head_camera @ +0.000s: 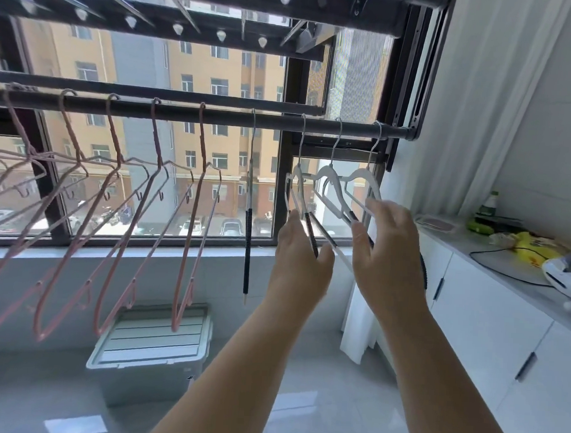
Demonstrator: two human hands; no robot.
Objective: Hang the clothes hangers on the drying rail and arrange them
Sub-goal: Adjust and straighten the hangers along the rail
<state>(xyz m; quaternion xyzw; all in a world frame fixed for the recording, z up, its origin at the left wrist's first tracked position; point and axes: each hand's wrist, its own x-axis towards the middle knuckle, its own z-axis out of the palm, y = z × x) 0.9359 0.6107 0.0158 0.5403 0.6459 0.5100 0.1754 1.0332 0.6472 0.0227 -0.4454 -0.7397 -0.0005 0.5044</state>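
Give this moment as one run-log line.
left hand: pinches white hanger | right hand: touches next white hanger | rail: pink hangers spread

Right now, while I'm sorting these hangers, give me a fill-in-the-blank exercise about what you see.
1. On the drying rail, the thin hangers at its left end are ___.
2. The left hand and right hand touch white hangers at the rail's ___ end.
3. The storage box stands on the ___.
Missing words: pink; right; floor.

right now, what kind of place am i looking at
Most likely an enclosed laundry balcony in a flat: a drying rail spans the window carrying pink hangers and white hangers, apartment blocks show outside, and white cabinets line the side wall.
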